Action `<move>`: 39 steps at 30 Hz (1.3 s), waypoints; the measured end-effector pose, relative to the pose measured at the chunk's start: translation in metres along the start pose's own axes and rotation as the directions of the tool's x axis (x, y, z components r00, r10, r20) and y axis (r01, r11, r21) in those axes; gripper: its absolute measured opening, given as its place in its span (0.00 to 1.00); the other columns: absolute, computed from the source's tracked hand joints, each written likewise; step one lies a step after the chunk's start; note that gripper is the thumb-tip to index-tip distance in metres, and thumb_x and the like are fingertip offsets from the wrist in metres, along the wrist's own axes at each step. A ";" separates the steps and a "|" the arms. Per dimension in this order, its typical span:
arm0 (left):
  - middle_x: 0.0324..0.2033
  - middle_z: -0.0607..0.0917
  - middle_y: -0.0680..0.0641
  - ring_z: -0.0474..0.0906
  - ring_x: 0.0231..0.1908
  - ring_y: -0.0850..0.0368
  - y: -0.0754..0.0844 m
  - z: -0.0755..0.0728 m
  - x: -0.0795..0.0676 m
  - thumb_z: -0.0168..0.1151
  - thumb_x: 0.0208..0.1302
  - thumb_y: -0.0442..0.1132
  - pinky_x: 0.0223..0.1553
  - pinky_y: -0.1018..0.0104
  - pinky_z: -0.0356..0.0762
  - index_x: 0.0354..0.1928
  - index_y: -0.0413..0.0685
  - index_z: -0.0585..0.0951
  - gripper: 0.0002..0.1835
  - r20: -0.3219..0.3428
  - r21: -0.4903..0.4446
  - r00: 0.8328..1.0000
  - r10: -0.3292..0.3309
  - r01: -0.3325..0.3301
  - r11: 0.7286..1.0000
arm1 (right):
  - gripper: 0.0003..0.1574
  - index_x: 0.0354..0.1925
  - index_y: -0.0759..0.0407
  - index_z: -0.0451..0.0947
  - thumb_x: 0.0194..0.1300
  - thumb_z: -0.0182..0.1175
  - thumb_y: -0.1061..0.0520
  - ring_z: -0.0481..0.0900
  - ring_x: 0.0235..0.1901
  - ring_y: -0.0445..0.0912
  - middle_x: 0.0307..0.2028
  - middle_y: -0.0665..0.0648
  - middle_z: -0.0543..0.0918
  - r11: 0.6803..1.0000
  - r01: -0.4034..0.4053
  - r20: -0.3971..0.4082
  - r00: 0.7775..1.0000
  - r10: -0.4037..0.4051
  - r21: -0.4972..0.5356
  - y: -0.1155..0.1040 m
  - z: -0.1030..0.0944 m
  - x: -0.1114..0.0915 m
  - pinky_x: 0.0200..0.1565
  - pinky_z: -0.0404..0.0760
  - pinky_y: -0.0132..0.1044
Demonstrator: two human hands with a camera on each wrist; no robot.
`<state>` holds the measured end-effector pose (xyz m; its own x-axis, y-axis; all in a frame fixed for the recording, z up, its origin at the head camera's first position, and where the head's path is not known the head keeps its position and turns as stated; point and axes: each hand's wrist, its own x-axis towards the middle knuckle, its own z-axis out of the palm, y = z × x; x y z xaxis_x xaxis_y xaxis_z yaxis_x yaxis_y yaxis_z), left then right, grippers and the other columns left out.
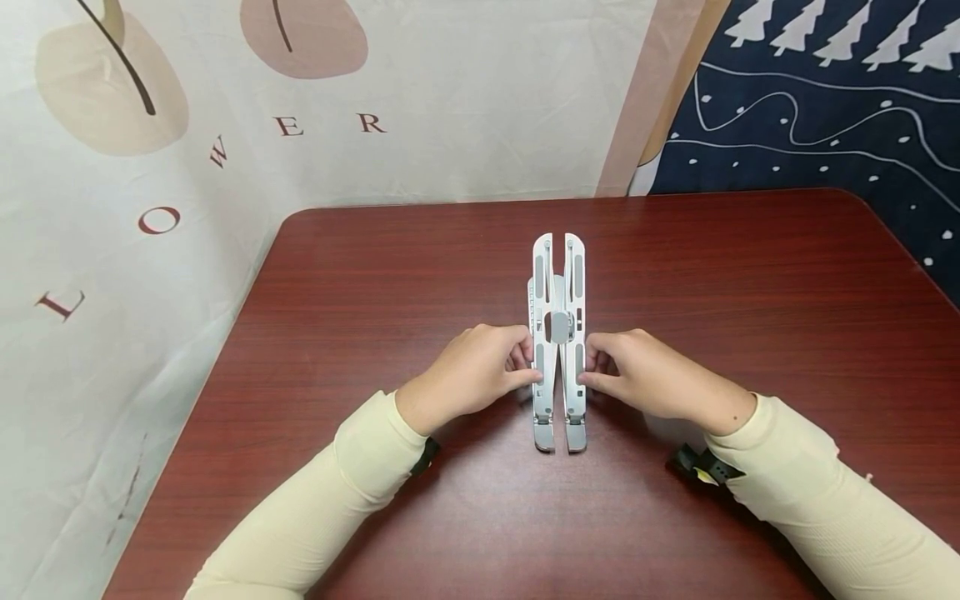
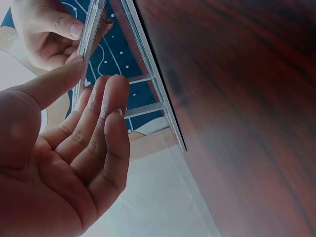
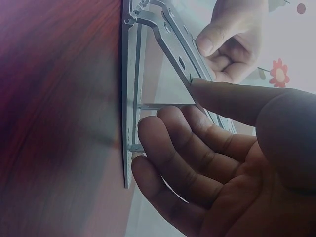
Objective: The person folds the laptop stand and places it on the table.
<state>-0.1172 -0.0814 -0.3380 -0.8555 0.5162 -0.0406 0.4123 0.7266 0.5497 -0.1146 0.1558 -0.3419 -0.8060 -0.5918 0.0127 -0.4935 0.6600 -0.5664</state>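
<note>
A silver folding laptop stand (image 1: 559,327) stands on the table, its two long arms drawn close together side by side. Grey pads line the arms, and small hinged lips sit at the near end. My left hand (image 1: 480,371) pinches the left arm between thumb and fingers. On the opposite side, my right hand (image 1: 647,375) grips the right arm the same way. From the right wrist view, the upper arm of the stand (image 3: 174,47) slopes above a base rail, with crossbars between them. In the left wrist view the thumb presses the upper arm's edge.
The dark red wooden table (image 1: 360,283) spreads around the stand. Behind it hangs a pale cloth (image 1: 480,100) with printed letters, and a navy cloth (image 1: 810,125) with white trees is at the right. Dark straps (image 1: 708,465) circle the wrists.
</note>
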 end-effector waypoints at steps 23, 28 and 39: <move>0.26 0.87 0.59 0.79 0.26 0.70 0.002 0.001 -0.002 0.73 0.60 0.45 0.32 0.69 0.74 0.33 0.51 0.78 0.11 0.005 0.011 1.000 0.013 -0.013 1.000 | 0.12 0.28 0.54 0.74 0.63 0.68 0.59 0.71 0.23 0.35 0.22 0.45 0.78 1.000 0.006 -0.002 1.000 -0.006 0.004 -0.001 0.003 0.000 0.27 0.71 0.30; 0.27 0.88 0.59 0.79 0.26 0.70 0.003 0.001 -0.002 0.72 0.61 0.46 0.32 0.69 0.75 0.33 0.51 0.78 0.11 0.010 0.014 1.000 0.018 -0.018 1.000 | 0.12 0.28 0.54 0.74 0.62 0.69 0.60 0.71 0.23 0.35 0.22 0.45 0.78 1.000 -0.003 -0.001 1.000 0.003 0.004 0.000 0.004 0.001 0.27 0.72 0.30; 0.27 0.88 0.58 0.79 0.25 0.70 0.003 0.002 -0.002 0.72 0.61 0.45 0.31 0.70 0.74 0.34 0.51 0.78 0.11 0.003 0.011 1.000 0.030 -0.030 0.999 | 0.11 0.28 0.54 0.75 0.63 0.68 0.59 0.72 0.24 0.34 0.23 0.45 0.79 1.000 0.018 -0.001 1.000 -0.018 0.018 -0.002 0.004 -0.001 0.28 0.73 0.30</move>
<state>-0.1135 -0.0792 -0.3379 -0.8416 0.5394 -0.0266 0.4414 0.7154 0.5416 -0.1119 0.1532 -0.3438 -0.7975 -0.6028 0.0237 -0.5019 0.6412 -0.5805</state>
